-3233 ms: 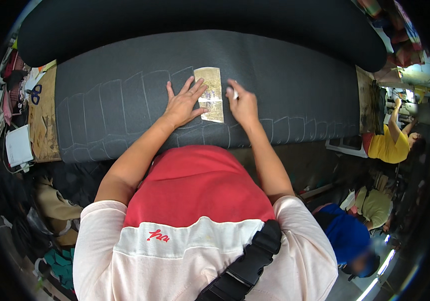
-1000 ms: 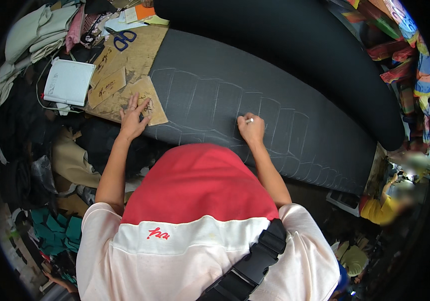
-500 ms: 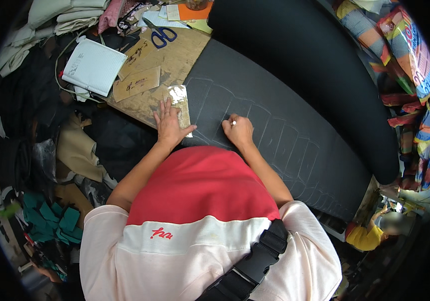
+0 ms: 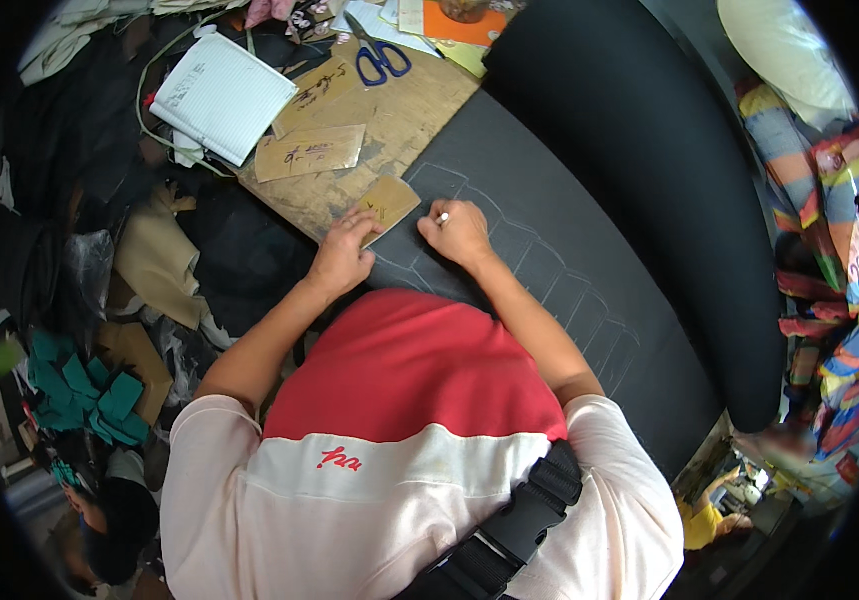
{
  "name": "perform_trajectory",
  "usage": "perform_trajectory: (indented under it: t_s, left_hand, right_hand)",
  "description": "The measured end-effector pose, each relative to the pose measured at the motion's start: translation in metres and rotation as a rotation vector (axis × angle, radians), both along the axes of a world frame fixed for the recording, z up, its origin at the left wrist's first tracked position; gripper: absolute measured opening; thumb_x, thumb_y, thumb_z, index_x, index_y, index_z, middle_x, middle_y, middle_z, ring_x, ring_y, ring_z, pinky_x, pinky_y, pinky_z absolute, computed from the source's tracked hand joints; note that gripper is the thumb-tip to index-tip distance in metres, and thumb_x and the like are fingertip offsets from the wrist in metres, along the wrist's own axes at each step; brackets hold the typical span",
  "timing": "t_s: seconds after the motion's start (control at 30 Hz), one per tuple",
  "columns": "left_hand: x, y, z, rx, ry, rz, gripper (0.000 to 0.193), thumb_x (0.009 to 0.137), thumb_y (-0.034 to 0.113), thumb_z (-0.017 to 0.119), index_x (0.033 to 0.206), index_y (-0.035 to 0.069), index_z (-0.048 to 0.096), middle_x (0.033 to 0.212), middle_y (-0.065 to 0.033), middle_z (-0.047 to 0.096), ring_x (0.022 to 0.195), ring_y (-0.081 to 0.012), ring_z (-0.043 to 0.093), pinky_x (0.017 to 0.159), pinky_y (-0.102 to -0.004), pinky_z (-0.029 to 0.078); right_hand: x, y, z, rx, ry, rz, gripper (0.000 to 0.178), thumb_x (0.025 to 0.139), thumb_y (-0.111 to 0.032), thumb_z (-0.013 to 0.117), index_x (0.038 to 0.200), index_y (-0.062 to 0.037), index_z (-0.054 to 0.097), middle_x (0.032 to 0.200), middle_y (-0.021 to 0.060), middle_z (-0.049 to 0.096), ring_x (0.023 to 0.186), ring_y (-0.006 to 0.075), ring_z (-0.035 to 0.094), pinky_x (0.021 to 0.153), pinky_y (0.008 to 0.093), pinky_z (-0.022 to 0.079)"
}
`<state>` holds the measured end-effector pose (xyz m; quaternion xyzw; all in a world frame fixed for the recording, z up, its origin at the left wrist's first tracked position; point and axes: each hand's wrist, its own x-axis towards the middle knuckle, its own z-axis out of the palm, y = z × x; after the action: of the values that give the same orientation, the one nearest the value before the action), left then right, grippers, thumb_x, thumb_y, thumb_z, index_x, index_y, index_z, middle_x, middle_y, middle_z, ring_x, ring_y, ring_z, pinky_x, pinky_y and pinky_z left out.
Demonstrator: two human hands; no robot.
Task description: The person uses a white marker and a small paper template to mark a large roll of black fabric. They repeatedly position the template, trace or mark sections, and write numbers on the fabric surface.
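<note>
My left hand (image 4: pixel 342 252) grips the lower left edge of a small translucent brown template (image 4: pixel 392 205), its fingers on top and its thumb at the near edge. The template lies over the boundary between the wooden table (image 4: pixel 434 105) and a sheet of black material (image 4: pixel 574 235). Just right of it, my right hand (image 4: pixel 461 236) is closed around a thin white marking stick (image 4: pixel 442 218), low over the sheet. Rows of pale drawn outlines run across the black sheet; my right forearm hides some of them.
A thick black roll (image 4: pixel 639 170) borders the sheet. Blue-handled scissors (image 4: pixel 382 62), more templates (image 4: pixel 309 152) and an open notebook (image 4: pixel 224 98) lie at the far left. Green scraps (image 4: pixel 99 395) are heaped lower left. Co-workers appear at lower left and, in yellow (image 4: pixel 701 525), lower right.
The template has turned and lost its bright glare; my left fingers, spread flat on it before, now hold its edge. My right hand has come closer to it with the marking stick.
</note>
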<state>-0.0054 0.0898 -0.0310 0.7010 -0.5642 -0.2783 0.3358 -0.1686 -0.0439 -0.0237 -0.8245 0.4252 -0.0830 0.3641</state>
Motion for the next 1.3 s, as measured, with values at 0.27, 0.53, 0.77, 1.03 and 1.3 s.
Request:
perform_trajectory:
  t_s: [0.27, 0.53, 0.77, 1.03, 1.3]
  left_hand:
    - [0.112, -0.053, 0.031, -0.219, 0.464, 0.444, 0.038, 0.075, -0.012, 0.050, 0.112, -0.003, 0.058, 0.109, -0.0114, 0.062, 0.103, -0.0163, 0.059, 0.088, -0.0272, 0.045]
    - [0.228, -0.124, 0.062, -0.176, 0.385, 0.581, 0.041, 0.072, -0.003, 0.057, 0.113, -0.007, 0.057, 0.102, -0.0145, 0.065, 0.085, -0.0184, 0.064, 0.076, -0.0261, 0.050]
    - [0.241, -0.147, 0.051, -0.295, -0.872, 0.331, 0.043, 0.071, 0.017, 0.069, 0.112, 0.009, 0.062, 0.095, -0.0173, 0.065, 0.087, -0.0340, 0.062, 0.083, -0.0383, 0.048]
    - [0.181, -0.158, 0.003, 0.248, -0.624, -0.002, 0.070, 0.062, 0.022, 0.075, 0.125, 0.005, 0.051, 0.099, -0.0223, 0.063, 0.094, -0.0339, 0.061, 0.085, -0.0398, 0.047]
    - [0.183, -0.180, 0.031, -0.086, -0.564, 0.117, 0.038, 0.073, 0.013, 0.054, 0.110, 0.006, 0.063, 0.088, -0.0257, 0.062, 0.082, -0.0377, 0.062, 0.077, -0.0409, 0.050]
  right_hand:
    - [-0.017, -0.019, -0.028, 0.383, -0.317, -0.152, 0.014, 0.077, -0.014, 0.060, 0.075, -0.0018, 0.065, 0.063, 0.0070, 0.063, 0.059, 0.0137, 0.060, 0.057, 0.0276, 0.047]
    - [-0.028, -0.017, -0.036, 0.558, -0.502, -0.192, 0.010, 0.083, -0.007, 0.057, 0.087, 0.0001, 0.062, 0.076, 0.0062, 0.065, 0.071, 0.0110, 0.060, 0.066, 0.0233, 0.048]
    - [-0.024, -0.016, -0.029, 0.645, -0.547, -0.288, 0.013, 0.088, -0.013, 0.057, 0.089, -0.0007, 0.061, 0.078, 0.0058, 0.065, 0.071, 0.0112, 0.060, 0.068, 0.0238, 0.048]
    - [-0.030, -0.023, 0.022, 1.171, -1.028, -0.332, 0.032, 0.091, -0.019, 0.053, 0.118, -0.0012, 0.054, 0.108, 0.0115, 0.063, 0.096, 0.0190, 0.061, 0.078, 0.0292, 0.049]
    - [-0.038, -0.013, 0.069, 1.085, -1.040, -0.380, 0.034, 0.090, -0.009, 0.054, 0.124, -0.0040, 0.048, 0.111, 0.0117, 0.062, 0.088, 0.0168, 0.063, 0.069, 0.0257, 0.049]
